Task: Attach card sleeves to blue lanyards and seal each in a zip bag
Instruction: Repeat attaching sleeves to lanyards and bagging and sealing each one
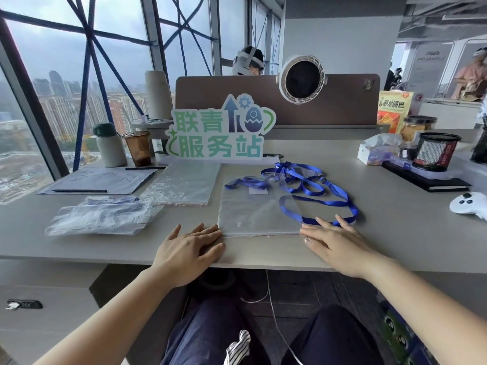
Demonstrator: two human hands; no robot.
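Grey desk (369, 246): your left hand (188, 248) and right hand (340, 243) flat, fingers spread, flanking zip bag (259, 212); finished packs (105, 214) left of it, loose blue lanyards (311, 185) behind remain.

Pale grey desk (369, 233) w/ clear plastic zip bag (259, 212) at front centre, tangled blue fabric lanyards (311, 185) just behind/right, stack of clear bags (184, 184) left, white game controller (470, 205) far right.
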